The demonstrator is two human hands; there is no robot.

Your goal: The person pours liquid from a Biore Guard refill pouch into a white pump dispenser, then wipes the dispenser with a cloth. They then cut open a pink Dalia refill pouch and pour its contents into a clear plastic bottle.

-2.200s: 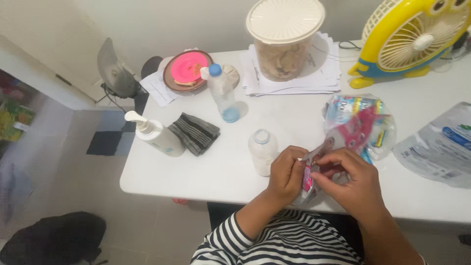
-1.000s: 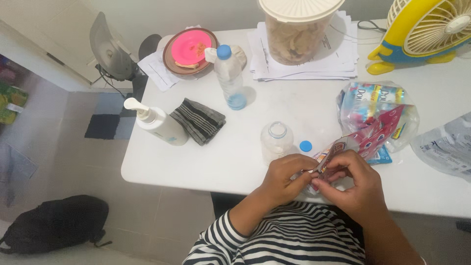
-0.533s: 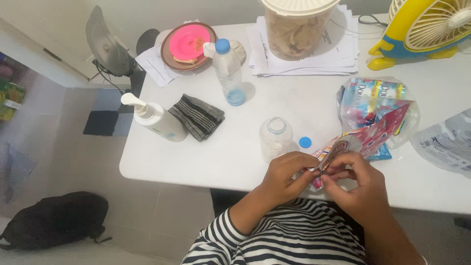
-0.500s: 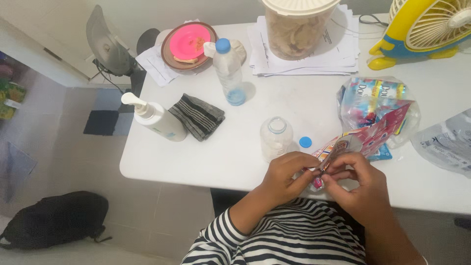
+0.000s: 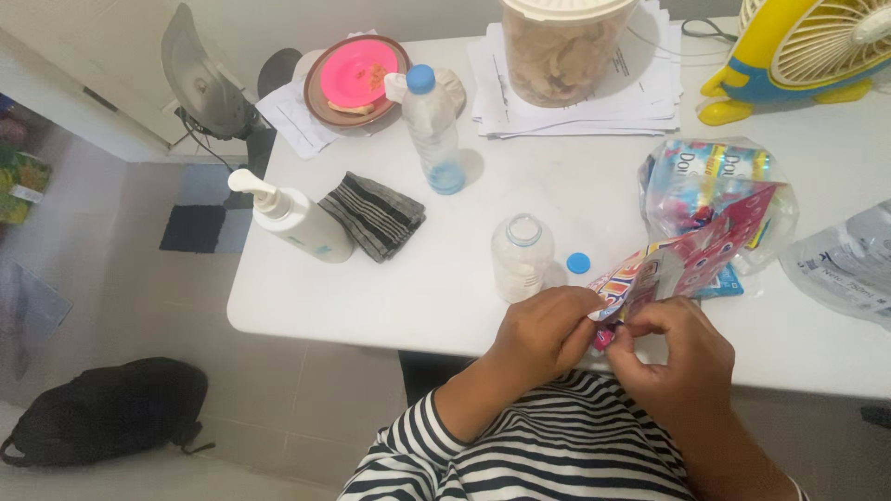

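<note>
Now both hands, left hand [image 5: 543, 334] and right hand [image 5: 673, 357], pinch the pink sachet [image 5: 664, 269], risen nearer the open bottle [image 5: 522, 255]; tearing looks underway.

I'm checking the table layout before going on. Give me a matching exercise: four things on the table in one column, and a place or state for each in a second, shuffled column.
Things:
1. small blue cap
2. open plastic bottle
3. sachet strip
4. pump bottle

Places or states:
A. lies on its side near the table's left edge, beside the striped cloth
B. pinched between the left hand and the right hand
C. stands upright with no cap, just ahead of the left hand
D. lies flat on the white table, right of the open bottle

Pairs: 1-D, 2-C, 3-B, 4-A
</note>
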